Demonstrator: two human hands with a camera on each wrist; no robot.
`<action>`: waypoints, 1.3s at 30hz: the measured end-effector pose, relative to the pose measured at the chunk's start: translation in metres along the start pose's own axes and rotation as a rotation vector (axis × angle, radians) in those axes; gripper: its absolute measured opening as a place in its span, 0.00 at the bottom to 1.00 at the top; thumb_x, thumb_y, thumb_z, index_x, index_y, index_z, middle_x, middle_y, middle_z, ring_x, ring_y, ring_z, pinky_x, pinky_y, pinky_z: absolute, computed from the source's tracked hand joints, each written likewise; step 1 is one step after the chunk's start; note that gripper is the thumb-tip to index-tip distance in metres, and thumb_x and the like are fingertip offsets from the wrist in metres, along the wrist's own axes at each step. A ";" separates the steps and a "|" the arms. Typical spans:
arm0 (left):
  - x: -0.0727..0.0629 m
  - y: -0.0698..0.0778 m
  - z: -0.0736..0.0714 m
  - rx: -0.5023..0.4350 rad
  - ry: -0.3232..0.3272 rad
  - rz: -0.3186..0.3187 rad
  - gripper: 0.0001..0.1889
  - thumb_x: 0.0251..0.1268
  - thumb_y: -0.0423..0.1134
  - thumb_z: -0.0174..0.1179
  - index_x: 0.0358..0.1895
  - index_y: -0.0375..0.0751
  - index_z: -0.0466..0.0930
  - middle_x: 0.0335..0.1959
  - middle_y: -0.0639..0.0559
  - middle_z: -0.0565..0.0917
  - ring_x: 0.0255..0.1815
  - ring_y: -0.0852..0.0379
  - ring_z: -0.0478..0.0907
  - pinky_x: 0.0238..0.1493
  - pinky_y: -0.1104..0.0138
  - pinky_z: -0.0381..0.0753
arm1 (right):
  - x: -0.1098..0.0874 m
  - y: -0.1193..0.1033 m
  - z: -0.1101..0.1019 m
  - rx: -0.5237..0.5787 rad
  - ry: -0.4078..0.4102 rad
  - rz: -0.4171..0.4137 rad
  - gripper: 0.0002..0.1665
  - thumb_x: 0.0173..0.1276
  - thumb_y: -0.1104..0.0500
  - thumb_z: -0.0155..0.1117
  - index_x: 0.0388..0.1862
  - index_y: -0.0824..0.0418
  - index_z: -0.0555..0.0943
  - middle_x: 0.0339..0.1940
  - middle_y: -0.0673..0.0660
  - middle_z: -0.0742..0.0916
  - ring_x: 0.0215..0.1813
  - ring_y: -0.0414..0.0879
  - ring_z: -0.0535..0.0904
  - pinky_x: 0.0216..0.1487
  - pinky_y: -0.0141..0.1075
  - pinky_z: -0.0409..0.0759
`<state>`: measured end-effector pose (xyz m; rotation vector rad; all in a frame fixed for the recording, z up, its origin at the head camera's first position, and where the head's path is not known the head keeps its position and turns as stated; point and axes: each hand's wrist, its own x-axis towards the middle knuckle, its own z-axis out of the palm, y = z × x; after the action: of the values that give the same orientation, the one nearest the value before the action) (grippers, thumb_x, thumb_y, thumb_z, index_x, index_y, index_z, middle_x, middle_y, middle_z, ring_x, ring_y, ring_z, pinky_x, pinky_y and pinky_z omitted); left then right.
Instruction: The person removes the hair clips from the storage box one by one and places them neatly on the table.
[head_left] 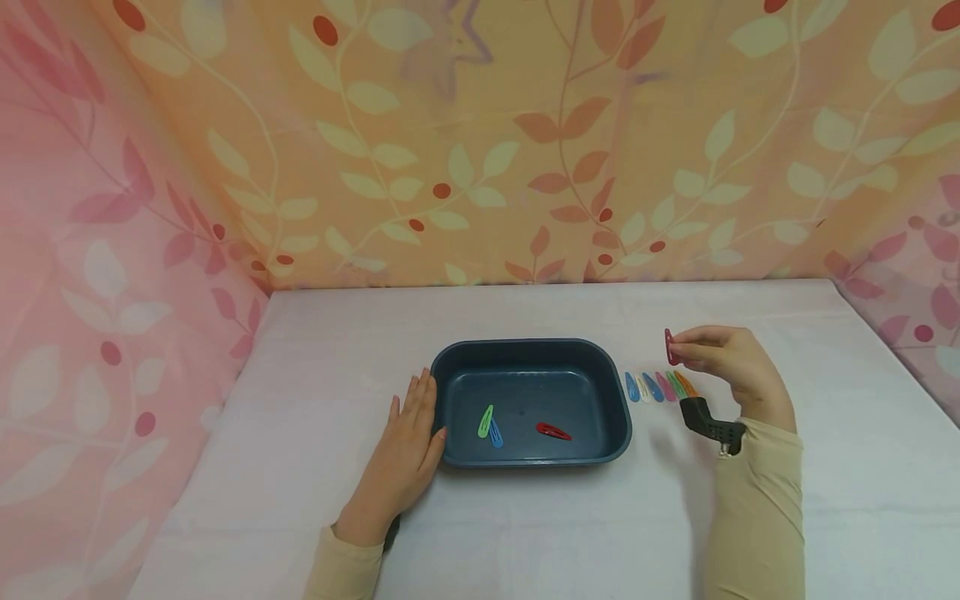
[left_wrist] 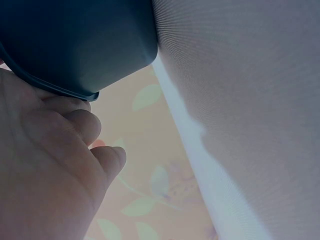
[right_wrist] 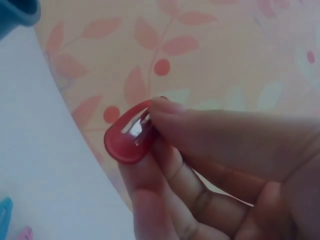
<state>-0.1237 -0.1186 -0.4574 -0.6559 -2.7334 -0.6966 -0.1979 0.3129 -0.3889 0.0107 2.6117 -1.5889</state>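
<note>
My right hand pinches a red snap hair clip between thumb and fingers, raised above the table to the right of the tray. My left hand lies against the left side of a dark blue tray, its fingers fairly straight along the rim. In the left wrist view, fingertips of the left hand touch the tray rim. Inside the tray lie a green hair clip, a blue hair clip partly beside it, and another red hair clip.
Right of the tray, several hair clips stand in a side-by-side row, from a blue clip through a pink clip to an orange clip. A white cloth covers the table. Patterned curtains close off the back and sides.
</note>
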 end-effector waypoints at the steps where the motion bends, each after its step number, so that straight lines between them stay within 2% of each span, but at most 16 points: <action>1: 0.000 0.000 0.000 0.000 0.001 0.000 0.33 0.69 0.37 0.51 0.71 0.24 0.49 0.74 0.35 0.49 0.73 0.39 0.48 0.66 0.41 0.51 | 0.000 0.001 -0.001 -0.017 0.002 0.011 0.20 0.66 0.56 0.64 0.46 0.74 0.80 0.30 0.43 0.87 0.36 0.40 0.83 0.39 0.25 0.78; 6: 0.000 0.000 0.000 0.006 0.004 0.005 0.34 0.69 0.37 0.51 0.71 0.24 0.49 0.74 0.34 0.49 0.73 0.39 0.48 0.65 0.40 0.51 | -0.002 0.010 -0.008 -0.059 0.017 0.042 0.24 0.67 0.55 0.62 0.48 0.76 0.78 0.30 0.40 0.86 0.35 0.37 0.83 0.38 0.24 0.77; 12: -0.001 0.000 0.000 0.006 0.006 0.007 0.34 0.69 0.37 0.51 0.71 0.24 0.49 0.74 0.34 0.50 0.73 0.38 0.48 0.65 0.41 0.51 | -0.003 0.022 -0.014 0.008 0.031 0.072 0.18 0.66 0.58 0.63 0.45 0.73 0.81 0.29 0.40 0.86 0.33 0.34 0.82 0.38 0.25 0.79; 18: -0.001 0.000 0.000 0.007 -0.004 -0.004 0.33 0.69 0.37 0.50 0.71 0.25 0.49 0.74 0.35 0.49 0.74 0.40 0.47 0.66 0.42 0.50 | -0.003 0.035 -0.019 -0.017 0.004 0.143 0.22 0.67 0.59 0.62 0.50 0.78 0.78 0.30 0.40 0.85 0.33 0.32 0.80 0.37 0.26 0.79; 26: -0.001 0.000 0.000 -0.006 -0.011 -0.009 0.33 0.70 0.38 0.49 0.71 0.25 0.48 0.74 0.36 0.48 0.74 0.41 0.46 0.67 0.42 0.49 | -0.003 0.049 -0.025 -0.020 -0.010 0.211 0.12 0.66 0.58 0.62 0.41 0.65 0.86 0.29 0.38 0.84 0.32 0.33 0.79 0.36 0.28 0.78; 31: -0.001 0.000 0.000 -0.008 -0.014 -0.012 0.33 0.70 0.38 0.49 0.71 0.25 0.48 0.75 0.37 0.47 0.74 0.41 0.45 0.67 0.42 0.49 | -0.001 0.052 -0.023 -0.035 -0.009 0.230 0.12 0.64 0.58 0.65 0.40 0.67 0.86 0.28 0.40 0.85 0.30 0.34 0.78 0.34 0.28 0.78; 35: -0.001 0.000 0.001 -0.008 -0.006 -0.008 0.34 0.69 0.37 0.51 0.71 0.25 0.48 0.74 0.36 0.48 0.74 0.40 0.47 0.67 0.42 0.50 | -0.001 0.054 -0.021 -0.082 -0.011 0.256 0.17 0.64 0.59 0.65 0.43 0.75 0.83 0.28 0.42 0.85 0.29 0.34 0.77 0.33 0.27 0.77; 39: 0.000 0.000 0.001 -0.010 -0.002 -0.005 0.34 0.69 0.37 0.51 0.71 0.25 0.49 0.74 0.36 0.49 0.73 0.39 0.48 0.66 0.41 0.50 | 0.000 0.055 -0.020 -0.144 -0.019 0.290 0.20 0.64 0.58 0.64 0.46 0.76 0.81 0.28 0.46 0.85 0.30 0.38 0.77 0.33 0.29 0.76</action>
<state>-0.1235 -0.1187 -0.4582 -0.6524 -2.7357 -0.7113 -0.1966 0.3558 -0.4284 0.3462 2.5604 -1.2973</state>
